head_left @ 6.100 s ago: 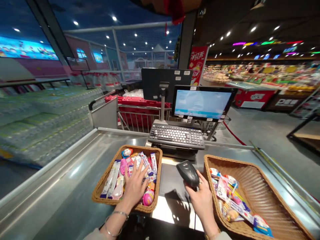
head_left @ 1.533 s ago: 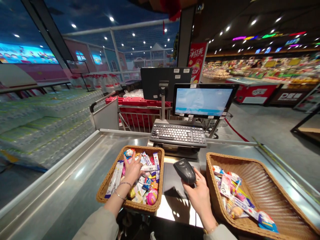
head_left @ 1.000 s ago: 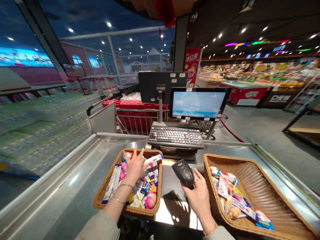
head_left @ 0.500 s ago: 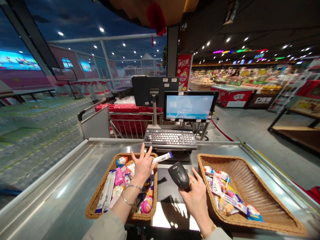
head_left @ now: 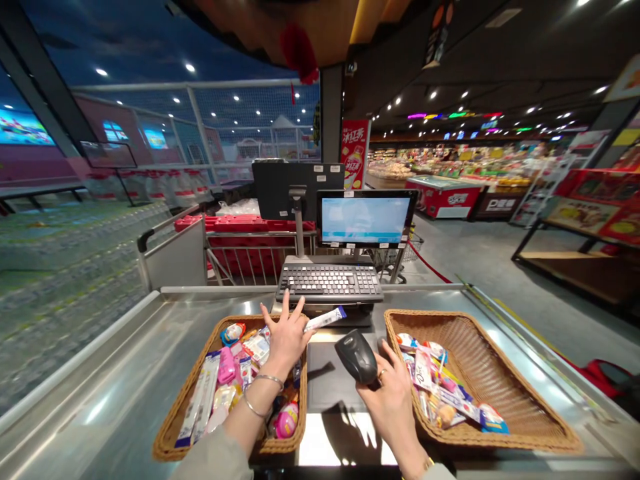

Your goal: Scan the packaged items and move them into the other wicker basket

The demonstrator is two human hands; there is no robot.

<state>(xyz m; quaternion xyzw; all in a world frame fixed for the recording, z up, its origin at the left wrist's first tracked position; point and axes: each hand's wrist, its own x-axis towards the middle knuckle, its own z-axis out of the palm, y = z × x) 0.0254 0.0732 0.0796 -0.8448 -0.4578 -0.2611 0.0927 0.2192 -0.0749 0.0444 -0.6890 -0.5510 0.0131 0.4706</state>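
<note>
My left hand (head_left: 286,337) pinches a small white and blue stick packet (head_left: 325,319) above the inner rim of the left wicker basket (head_left: 173,427), its other fingers spread. That basket holds several colourful snack packets. My right hand (head_left: 389,393) grips a black barcode scanner (head_left: 356,355), whose head points toward the packet. The packet hangs over the dark scan pad (head_left: 330,373) between the two baskets.
A right wicker basket (head_left: 505,380) holds several packets along its left side. Behind stand a keyboard (head_left: 330,281), a lit screen (head_left: 366,219) and a rear-facing monitor (head_left: 295,190). A steel counter (head_left: 120,373) surrounds the baskets; red carts (head_left: 250,237) and shop aisles lie beyond.
My left hand went from flat on the basket's packets to lifting the stick packet out and carrying it right, toward the scanner. The view has drifted to the right.
</note>
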